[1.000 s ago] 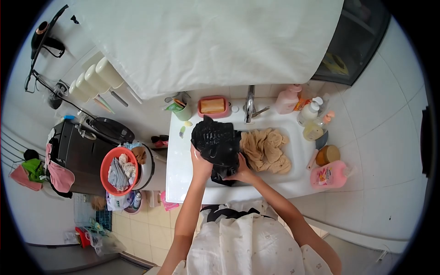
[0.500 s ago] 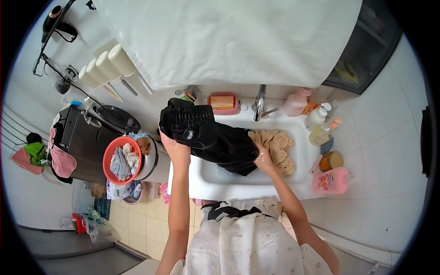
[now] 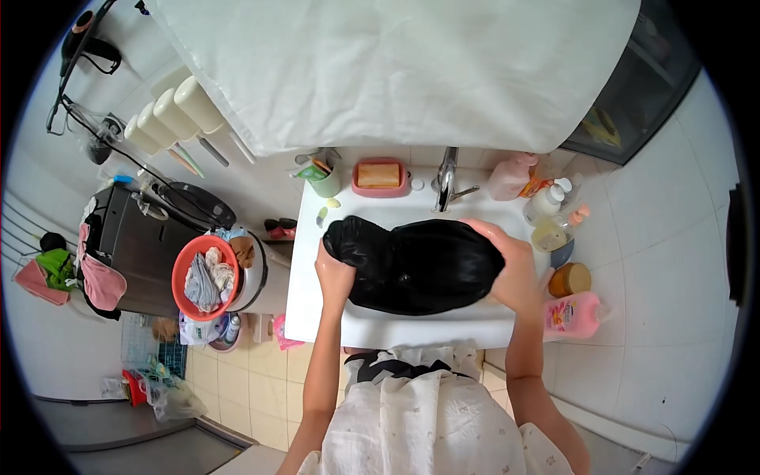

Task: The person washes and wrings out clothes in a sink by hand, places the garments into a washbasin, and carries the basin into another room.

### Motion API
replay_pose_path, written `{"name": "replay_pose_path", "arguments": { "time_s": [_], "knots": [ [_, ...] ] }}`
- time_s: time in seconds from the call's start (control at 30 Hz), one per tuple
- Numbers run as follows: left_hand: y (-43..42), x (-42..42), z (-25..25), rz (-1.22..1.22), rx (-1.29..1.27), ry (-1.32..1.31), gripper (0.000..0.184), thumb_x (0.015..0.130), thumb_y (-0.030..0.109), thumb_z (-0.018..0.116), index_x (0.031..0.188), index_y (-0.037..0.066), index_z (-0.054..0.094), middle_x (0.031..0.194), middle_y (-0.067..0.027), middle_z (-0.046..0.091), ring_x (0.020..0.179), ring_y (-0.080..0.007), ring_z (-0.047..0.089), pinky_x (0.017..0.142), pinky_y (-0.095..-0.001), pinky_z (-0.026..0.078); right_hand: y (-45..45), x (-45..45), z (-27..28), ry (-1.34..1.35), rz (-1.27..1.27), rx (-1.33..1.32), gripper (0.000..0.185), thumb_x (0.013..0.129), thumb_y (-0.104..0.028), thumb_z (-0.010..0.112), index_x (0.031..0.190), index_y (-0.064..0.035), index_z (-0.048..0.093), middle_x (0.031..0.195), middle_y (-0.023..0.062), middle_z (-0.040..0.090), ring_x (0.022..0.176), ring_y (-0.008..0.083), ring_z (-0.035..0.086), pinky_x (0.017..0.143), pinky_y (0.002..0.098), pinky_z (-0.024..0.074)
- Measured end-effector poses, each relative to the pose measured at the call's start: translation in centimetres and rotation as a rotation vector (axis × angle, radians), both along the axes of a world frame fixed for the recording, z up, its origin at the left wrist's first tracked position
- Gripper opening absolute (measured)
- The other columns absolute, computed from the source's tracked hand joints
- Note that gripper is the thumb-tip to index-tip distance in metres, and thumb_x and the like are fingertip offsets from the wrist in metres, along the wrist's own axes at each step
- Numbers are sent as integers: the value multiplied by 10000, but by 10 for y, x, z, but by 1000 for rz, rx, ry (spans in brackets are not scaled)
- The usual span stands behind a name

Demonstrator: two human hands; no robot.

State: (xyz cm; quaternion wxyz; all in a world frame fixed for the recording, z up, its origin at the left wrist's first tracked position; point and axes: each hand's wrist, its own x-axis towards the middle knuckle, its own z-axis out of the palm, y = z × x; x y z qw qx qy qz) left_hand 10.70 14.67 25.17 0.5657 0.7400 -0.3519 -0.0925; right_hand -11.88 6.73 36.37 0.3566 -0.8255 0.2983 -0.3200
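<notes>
I see the black cloth [image 3: 447, 265] held over the sink [image 3: 396, 331], glossy, gathered at its left end and broad and smooth at its right. The left hand [image 3: 335, 275] grasps the gathered end, the right hand [image 3: 514, 271] the broad one. The cloth hides from me some fingertips and most of the basin.

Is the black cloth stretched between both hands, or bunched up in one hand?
Stretched between both hands: the black cloth reaches from the left hand to the right hand, its wide part looking smooth.
</notes>
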Motion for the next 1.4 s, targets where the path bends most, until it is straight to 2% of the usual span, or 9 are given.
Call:
{"name": "replay_pose_path", "arguments": {
  "time_s": [0.2,0.43,0.7,0.93,1.13,1.17,1.3,1.33,1.4],
  "knots": [
    [8,-8,-38,-119,264,75,363,648,147,582,975,3,520,876,-205,574,860,-342,544,722,-337,437,3,17,-7,61,141,25,373,655,-73,580,1023,-68,519,916,115,571,837,273,547,735,309,428],
    [2,-15,-119,-60,684,-237,279,633,74,535,880,9,421,779,-177,553,702,-357,547,619,-427,438,-32,52,-162,209,194,62,356,662,66,447,993,-42,521,889,171,556,826,334,524,712,352,420],
    [-40,-40,-172,-236,787,-532,310,654,94,546,928,33,415,837,-100,469,797,-280,499,592,-390,437,-49,90,-295,306,-85,-24,438,630,72,454,1044,-70,455,838,168,527,794,357,504,711,391,414],
    [-51,-32,-231,-310,841,-928,226,755,140,427,961,52,453,826,-66,474,722,-184,476,611,-289,369,-51,96,-380,715,-299,-364,131,735,-74,439,856,-87,488,742,78,519,691,231,547,556,323,455],
    [-88,-29,-239,-395,850,-745,152,725,111,457,863,52,477,765,-97,519,764,-241,502,650,-365,389,-78,97,-405,915,-260,-312,103,759,-158,484,735,-83,550,641,77,559,591,205,571,484,296,445],
    [-94,-28,-237,-419,965,-622,100,714,86,456,801,41,479,758,-116,522,763,-267,507,641,-382,391,-84,101,-400,792,-355,-103,98,755,-156,490,756,-78,549,663,90,551,616,207,559,519,302,439],
    [-92,-16,-250,-411,718,-538,294,667,87,513,947,18,457,889,-176,506,863,-309,486,742,-421,381,-91,107,-381,239,-689,723,144,736,-152,512,840,-56,542,752,142,518,718,213,513,656,326,417],
    [-86,-9,-255,-483,584,-515,435,650,120,547,1049,3,421,975,-202,479,932,-344,455,811,-410,362,-92,102,-392,241,-688,724,144,736,-152,512,840,-56,542,752,142,518,718,213,513,656,326,417],
    [-78,1,-251,-557,600,-311,481,653,135,555,1086,-1,396,1004,-206,465,953,-354,443,829,-404,354,-95,96,-396,481,-447,260,259,685,-157,545,914,-44,501,854,159,519,824,260,514,718,358,402]
  ]
}}
